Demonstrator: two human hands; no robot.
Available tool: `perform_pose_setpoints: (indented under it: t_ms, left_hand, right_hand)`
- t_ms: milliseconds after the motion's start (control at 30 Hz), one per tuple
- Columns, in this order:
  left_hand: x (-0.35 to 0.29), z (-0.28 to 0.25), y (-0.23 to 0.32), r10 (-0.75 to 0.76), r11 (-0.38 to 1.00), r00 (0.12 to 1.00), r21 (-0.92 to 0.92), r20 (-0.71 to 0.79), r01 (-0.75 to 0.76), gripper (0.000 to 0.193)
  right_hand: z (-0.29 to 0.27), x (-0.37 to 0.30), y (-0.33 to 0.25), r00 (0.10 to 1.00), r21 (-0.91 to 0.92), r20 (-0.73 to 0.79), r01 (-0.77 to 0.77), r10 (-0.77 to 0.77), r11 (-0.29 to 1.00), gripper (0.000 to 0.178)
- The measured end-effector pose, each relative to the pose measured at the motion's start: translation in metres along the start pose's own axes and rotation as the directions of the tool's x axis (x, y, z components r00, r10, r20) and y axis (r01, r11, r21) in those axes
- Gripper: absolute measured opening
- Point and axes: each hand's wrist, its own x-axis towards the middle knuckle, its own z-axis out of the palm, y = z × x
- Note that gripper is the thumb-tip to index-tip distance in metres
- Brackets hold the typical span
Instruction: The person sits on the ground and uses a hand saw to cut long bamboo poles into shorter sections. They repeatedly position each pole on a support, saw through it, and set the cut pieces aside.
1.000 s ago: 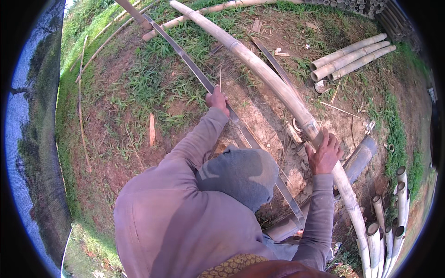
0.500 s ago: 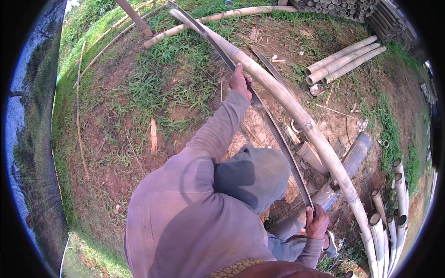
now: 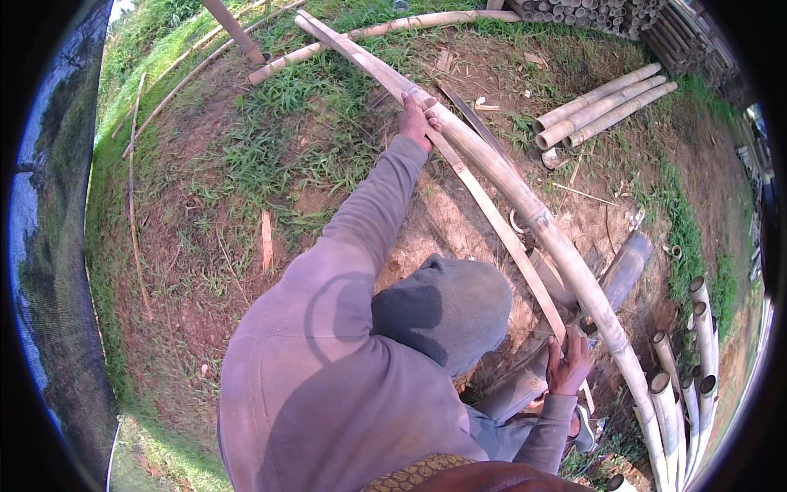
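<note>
A long split bamboo strip, pale face up, slants from the top middle toward the lower right. My left hand is closed around its upper part, beside a thick bamboo pole. Lower down, my right hand has the strip between thumb and raised fingers, and the strip's end shows below the hand. The pole curves along the strip's right side. Under the strip's lower part lies a thick grey bamboo length, partly hidden by my right arm. My bent knee is left of the strip.
Beyond the pole lies a dark strip. Several cut bamboo lengths rest on the ground at the upper right, with a bamboo stack behind. Upright bamboo tubes stand at the lower right. Dark netting hangs at the left.
The strip has turned over, from its dark face to its pale one. My left hand has shifted slightly up and left; my right hand has moved slightly up and turned, fingers raised.
</note>
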Motion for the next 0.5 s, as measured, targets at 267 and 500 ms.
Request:
perform_pose_setpoints:
  t_ms: [267, 500]
  left_hand:
    - [-0.004, -0.004, 0.004, 0.05, 0.999, 0.998, -0.002, -0.034, -0.05, 0.08]
    - [0.0, 0.015, -0.018, 0.054, 0.998, 0.998, 0.028, -0.01, -0.054, 0.078]
  right_hand:
    - [0.009, 0.018, 0.008, 1.0, 0.081, -0.006, -0.007, 0.007, 0.997, 0.042]
    - [-0.005, 0.018, 0.03, 0.999, 0.021, -0.039, 0.016, -0.016, 1.0, 0.043]
